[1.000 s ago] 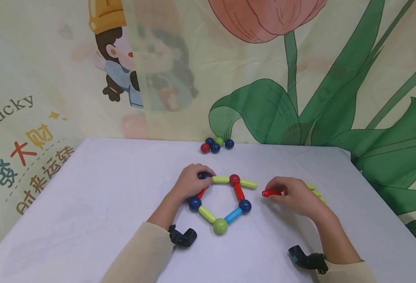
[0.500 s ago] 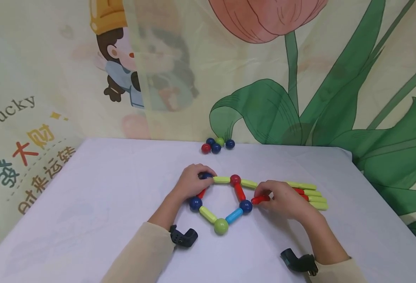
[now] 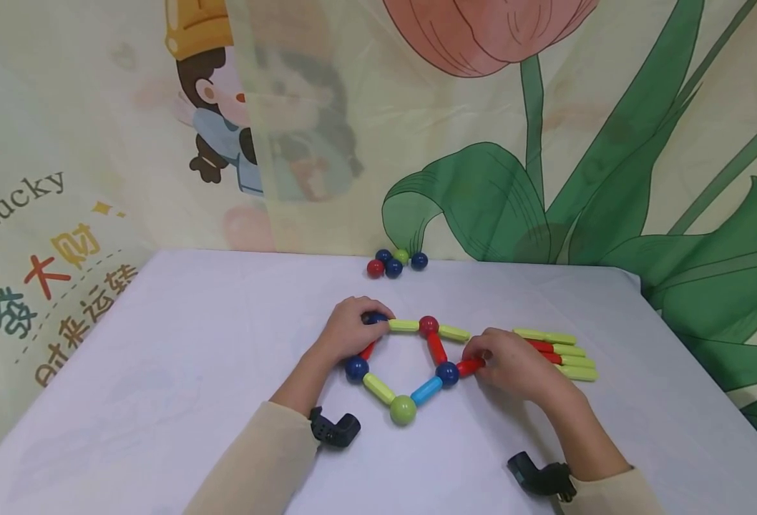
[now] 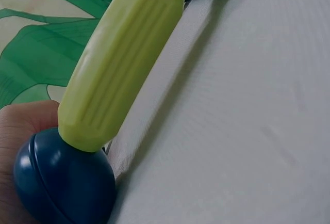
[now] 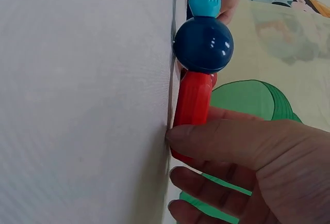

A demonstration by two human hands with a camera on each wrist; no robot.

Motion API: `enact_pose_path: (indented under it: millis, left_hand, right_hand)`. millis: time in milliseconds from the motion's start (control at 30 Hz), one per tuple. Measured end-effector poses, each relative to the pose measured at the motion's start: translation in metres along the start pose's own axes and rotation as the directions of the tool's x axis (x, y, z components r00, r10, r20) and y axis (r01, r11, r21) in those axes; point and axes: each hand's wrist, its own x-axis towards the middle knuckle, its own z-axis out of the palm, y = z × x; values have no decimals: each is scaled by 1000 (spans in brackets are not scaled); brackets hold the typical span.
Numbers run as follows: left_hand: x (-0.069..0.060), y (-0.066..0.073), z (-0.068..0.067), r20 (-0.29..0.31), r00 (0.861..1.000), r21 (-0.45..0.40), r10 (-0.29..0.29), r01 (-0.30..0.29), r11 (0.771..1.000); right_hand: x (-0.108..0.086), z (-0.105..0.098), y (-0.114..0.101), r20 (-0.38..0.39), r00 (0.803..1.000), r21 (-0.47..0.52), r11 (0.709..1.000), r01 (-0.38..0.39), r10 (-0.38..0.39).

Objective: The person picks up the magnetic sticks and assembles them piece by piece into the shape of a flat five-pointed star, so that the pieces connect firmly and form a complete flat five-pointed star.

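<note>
A ring of coloured magnetic rods and balls lies on the table in the head view. At its upper left, my left hand (image 3: 350, 330) grips a dark blue ball (image 3: 373, 318). My right hand (image 3: 514, 361) pinches a red rod (image 3: 471, 367) between thumb and fingers. That rod's near end touches the right-hand blue ball (image 3: 447, 373), as the right wrist view also shows. A light blue rod (image 3: 426, 391) runs from this ball to a green ball (image 3: 403, 410). In the left wrist view, a yellow-green rod (image 4: 121, 64) joins a blue ball (image 4: 67, 177).
Right of my right hand lie several yellow-green rods (image 3: 574, 361) and red rods (image 3: 549, 350). Loose balls (image 3: 393, 268) sit in a cluster at the table's back edge. A yellow-green rod (image 3: 453, 333) sticks out rightward from the ring's red ball (image 3: 428, 326). White cloth (image 3: 237, 307) covers the table.
My right hand has moved left with the red rod, from beside the loose rods to the ring's right-hand blue ball, and the rod now touches it. My left hand has stayed in place.
</note>
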Motion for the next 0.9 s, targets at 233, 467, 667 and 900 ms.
enact_pose_path:
  millis: [233, 467, 667, 900]
  left_hand:
    - [0, 0, 0, 2, 1000, 1, 0, 0, 1000]
    - [-2, 2, -2, -2, 1000, 2, 5, -5, 1000]
    - [-1, 2, -1, 2, 1000, -4, 4, -4, 1000]
    - [-1, 3, -1, 0, 1000, -7, -4, 4, 1000]
  right_hand:
    - [1, -2, 0, -66, 998, 16, 1000, 1, 0]
    - [2, 1, -3, -85, 996, 11, 1000, 2, -1]
    - [2, -3, -1, -76, 997, 20, 1000, 3, -2]
    - [4, -22, -2, -55, 998, 57, 998, 35, -32]
